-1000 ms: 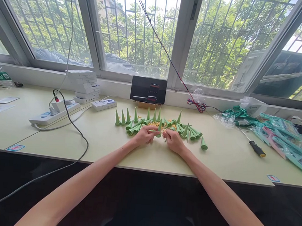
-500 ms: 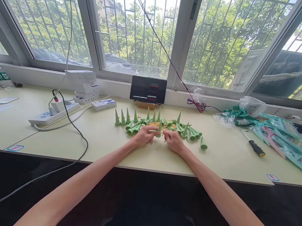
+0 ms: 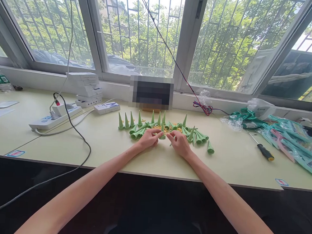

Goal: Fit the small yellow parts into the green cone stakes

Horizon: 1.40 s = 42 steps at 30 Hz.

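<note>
My left hand (image 3: 149, 139) pinches a small green cone (image 3: 162, 131), which points upward just in front of the fingers. Close on its right, my right hand (image 3: 180, 143) has thumb and fingers pressed together; a tiny pale piece may be between them, too small to name. Beyond both hands lies a heap of small yellow-orange pieces (image 3: 158, 128), partly hidden by the cones and hands. Several more green cones stand or lie around it, among them an upright cone (image 3: 120, 121) at the left and a tipped-over cone (image 3: 210, 147) at the right.
To the left are a white power strip (image 3: 54, 117) with cables and stacked white boxes (image 3: 89, 90). A pixelated dark screen (image 3: 154, 92) stands at the back. On the right lie a screwdriver (image 3: 264, 152) and teal plastic packages (image 3: 286, 134). The table's front edge runs below my forearms.
The cone in my left hand has shifted slightly left and down. My right hand's fingertips have drawn back a little from it. The other cones stay where they were.
</note>
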Each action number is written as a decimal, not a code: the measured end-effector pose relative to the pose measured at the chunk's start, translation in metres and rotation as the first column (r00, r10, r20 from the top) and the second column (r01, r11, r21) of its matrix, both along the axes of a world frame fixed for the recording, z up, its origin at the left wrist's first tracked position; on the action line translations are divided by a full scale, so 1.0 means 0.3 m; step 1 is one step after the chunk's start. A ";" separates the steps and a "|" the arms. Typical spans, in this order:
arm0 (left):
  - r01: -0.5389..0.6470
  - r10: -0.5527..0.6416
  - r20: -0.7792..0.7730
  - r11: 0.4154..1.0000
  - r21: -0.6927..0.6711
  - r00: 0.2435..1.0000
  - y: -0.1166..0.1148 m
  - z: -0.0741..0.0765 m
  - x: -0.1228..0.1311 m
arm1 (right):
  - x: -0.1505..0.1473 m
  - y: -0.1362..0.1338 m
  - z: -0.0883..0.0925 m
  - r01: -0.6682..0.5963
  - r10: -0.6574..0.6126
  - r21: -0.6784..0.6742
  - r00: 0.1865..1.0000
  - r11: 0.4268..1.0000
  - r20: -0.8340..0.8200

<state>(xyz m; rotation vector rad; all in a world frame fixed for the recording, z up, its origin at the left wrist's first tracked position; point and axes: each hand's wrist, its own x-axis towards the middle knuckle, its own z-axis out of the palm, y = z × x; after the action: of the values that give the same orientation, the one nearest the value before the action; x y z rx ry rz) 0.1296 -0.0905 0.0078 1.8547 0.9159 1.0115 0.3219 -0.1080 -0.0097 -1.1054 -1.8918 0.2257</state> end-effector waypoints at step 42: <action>0.016 -0.014 -0.059 1.000 0.023 0.998 0.016 -0.012 -0.003 | 0.003 0.008 -0.011 0.002 -0.002 -0.050 1.000 0.999 -0.004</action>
<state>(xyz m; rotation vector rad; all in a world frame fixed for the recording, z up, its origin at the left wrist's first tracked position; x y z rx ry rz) 0.1286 -0.0856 0.0043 1.9170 0.9271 0.9663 0.3229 -0.1057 -0.0130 -1.1392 -1.8900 0.2753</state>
